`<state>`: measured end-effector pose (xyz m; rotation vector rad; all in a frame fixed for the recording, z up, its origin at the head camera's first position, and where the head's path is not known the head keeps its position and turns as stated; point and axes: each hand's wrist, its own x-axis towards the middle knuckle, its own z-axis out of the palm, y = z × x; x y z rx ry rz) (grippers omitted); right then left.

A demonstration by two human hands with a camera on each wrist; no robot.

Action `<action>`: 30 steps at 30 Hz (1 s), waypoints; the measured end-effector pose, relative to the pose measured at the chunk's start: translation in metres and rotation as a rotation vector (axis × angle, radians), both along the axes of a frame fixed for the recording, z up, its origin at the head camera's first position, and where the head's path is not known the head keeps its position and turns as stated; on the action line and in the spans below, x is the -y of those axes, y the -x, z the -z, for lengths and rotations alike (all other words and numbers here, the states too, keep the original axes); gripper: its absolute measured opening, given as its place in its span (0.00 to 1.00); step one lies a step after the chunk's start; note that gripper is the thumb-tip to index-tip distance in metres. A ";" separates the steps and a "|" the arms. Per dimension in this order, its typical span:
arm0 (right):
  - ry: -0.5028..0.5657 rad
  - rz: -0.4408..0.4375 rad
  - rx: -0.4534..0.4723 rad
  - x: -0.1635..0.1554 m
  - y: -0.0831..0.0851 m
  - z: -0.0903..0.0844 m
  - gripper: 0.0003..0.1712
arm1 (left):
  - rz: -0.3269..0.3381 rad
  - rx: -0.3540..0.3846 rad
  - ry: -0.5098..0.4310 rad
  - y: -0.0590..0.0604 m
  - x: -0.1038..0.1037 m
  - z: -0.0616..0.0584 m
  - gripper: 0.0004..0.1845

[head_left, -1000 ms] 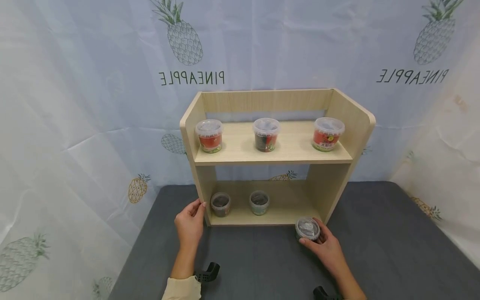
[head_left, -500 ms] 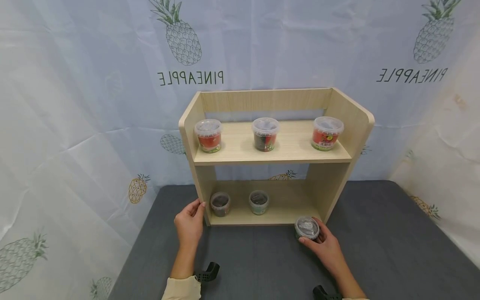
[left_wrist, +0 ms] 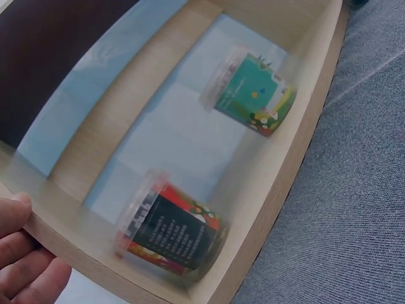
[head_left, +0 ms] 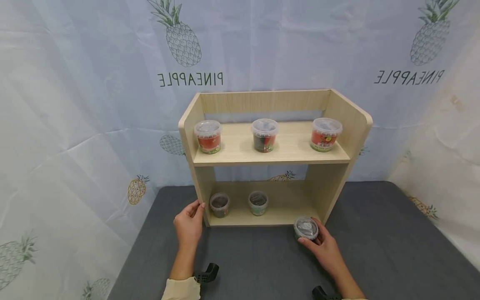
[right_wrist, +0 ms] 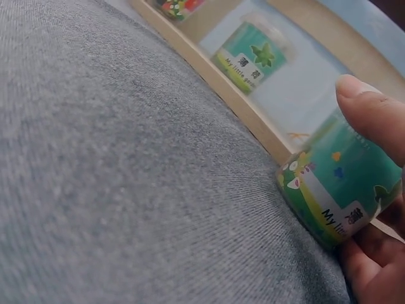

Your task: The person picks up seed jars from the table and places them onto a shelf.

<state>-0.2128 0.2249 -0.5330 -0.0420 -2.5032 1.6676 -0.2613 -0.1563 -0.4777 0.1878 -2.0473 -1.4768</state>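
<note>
At the left of a two-tier wooden shelf (head_left: 288,155), my left hand (head_left: 188,226) pinches the front edge of the side panel. Its thumb and curled fingers (left_wrist: 39,278) show at the panel in the left wrist view. My right hand (head_left: 328,250) grips a clear-lidded plastic cup (head_left: 306,228) in front of the shelf's lower right corner. The cup's green label (right_wrist: 354,168) faces the right wrist camera, its base right at the grey cloth. On the lower tier stand a dark-and-red-labelled cup (left_wrist: 177,231) at left and a green-labelled cup (left_wrist: 256,95) near the middle.
Three lidded cups with red labels stand on the upper tier: a left one (head_left: 208,137), a middle one (head_left: 264,136) and a right one (head_left: 326,135). A grey cloth (head_left: 255,262) covers the table. Pineapple-print curtain (head_left: 285,46) hangs behind the shelf.
</note>
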 end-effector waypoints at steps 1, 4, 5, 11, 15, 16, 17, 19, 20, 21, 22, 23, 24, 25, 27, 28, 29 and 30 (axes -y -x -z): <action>-0.009 -0.004 -0.009 0.001 0.000 0.000 0.50 | -0.002 0.003 0.000 0.000 0.000 0.000 0.15; -0.027 -0.006 -0.016 0.003 -0.001 -0.002 0.50 | -0.008 0.003 0.005 -0.001 0.001 0.000 0.15; -0.022 -0.006 -0.019 0.003 -0.001 -0.003 0.50 | -0.010 0.002 0.005 -0.001 0.001 0.000 0.15; 0.008 0.052 -0.058 0.008 0.003 -0.008 0.46 | -0.016 -0.001 0.003 0.000 0.001 0.001 0.14; 0.025 0.079 -0.139 0.009 0.011 -0.012 0.43 | -0.010 -0.001 0.002 0.000 0.001 0.001 0.15; 0.028 0.081 -0.155 0.009 0.014 -0.014 0.42 | -0.007 -0.001 0.000 0.000 0.001 0.001 0.15; 0.027 0.080 -0.159 0.009 0.017 -0.015 0.42 | -0.005 -0.002 0.000 -0.001 0.001 0.000 0.15; 0.030 0.079 -0.151 0.009 0.023 -0.018 0.43 | -0.002 -0.003 -0.003 -0.001 0.001 0.000 0.15; 0.030 0.080 -0.144 0.009 0.027 -0.020 0.43 | -0.001 -0.005 -0.004 -0.001 0.001 0.000 0.15; 0.031 0.080 -0.134 0.010 0.031 -0.021 0.44 | 0.000 -0.005 -0.004 -0.002 0.001 -0.001 0.15; 0.031 0.082 -0.128 0.010 0.035 -0.021 0.45 | 0.001 -0.006 -0.003 -0.002 0.001 -0.001 0.15; 0.027 0.085 -0.123 0.010 0.039 -0.022 0.46 | 0.000 -0.008 -0.002 -0.002 0.001 -0.001 0.15; 0.028 0.088 -0.122 0.011 0.043 -0.022 0.46 | -0.001 -0.009 -0.002 -0.002 0.001 -0.001 0.15; 0.026 0.093 -0.124 0.011 0.047 -0.022 0.47 | -0.002 -0.008 -0.002 -0.002 0.001 -0.001 0.15; 0.026 0.104 -0.125 0.012 0.054 -0.022 0.47 | -0.003 -0.007 0.000 -0.003 0.001 -0.001 0.15; 0.024 0.113 -0.125 0.012 0.057 -0.022 0.48 | -0.005 -0.004 0.002 -0.003 0.001 -0.001 0.15; 0.023 0.125 -0.124 0.013 0.060 -0.021 0.48 | -0.006 -0.004 0.003 -0.003 0.001 -0.001 0.14; 0.026 0.133 -0.120 0.013 0.062 -0.020 0.48 | -0.006 -0.001 0.003 -0.003 0.000 -0.001 0.14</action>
